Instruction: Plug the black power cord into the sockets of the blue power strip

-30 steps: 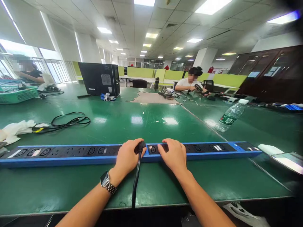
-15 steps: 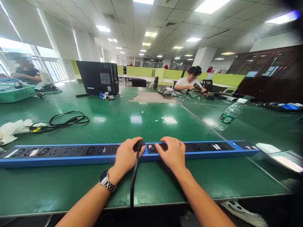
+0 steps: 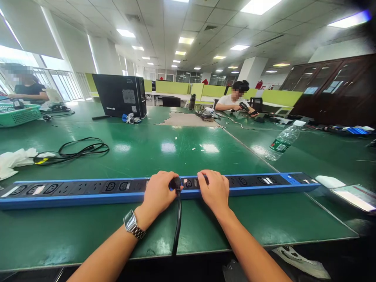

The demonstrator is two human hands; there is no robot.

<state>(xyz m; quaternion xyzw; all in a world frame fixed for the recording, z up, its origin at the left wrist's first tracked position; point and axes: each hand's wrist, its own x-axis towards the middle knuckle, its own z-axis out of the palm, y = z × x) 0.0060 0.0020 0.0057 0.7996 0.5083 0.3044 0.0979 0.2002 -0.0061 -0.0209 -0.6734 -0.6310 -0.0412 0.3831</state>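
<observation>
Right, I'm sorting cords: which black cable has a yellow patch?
The looped cable just behind the blue strip; the cord in the left hand and cables by the green basket show no yellow.

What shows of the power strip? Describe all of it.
The power strip is long and narrow, its blue casing, seemingly metal, framing black socket panels with pale stickers. Some sockets are outlined and recessed, others plain slots. It lies face up across the green table. The right hand rests on it; the left hand holds a black plug near its middle, seating hidden.
</observation>
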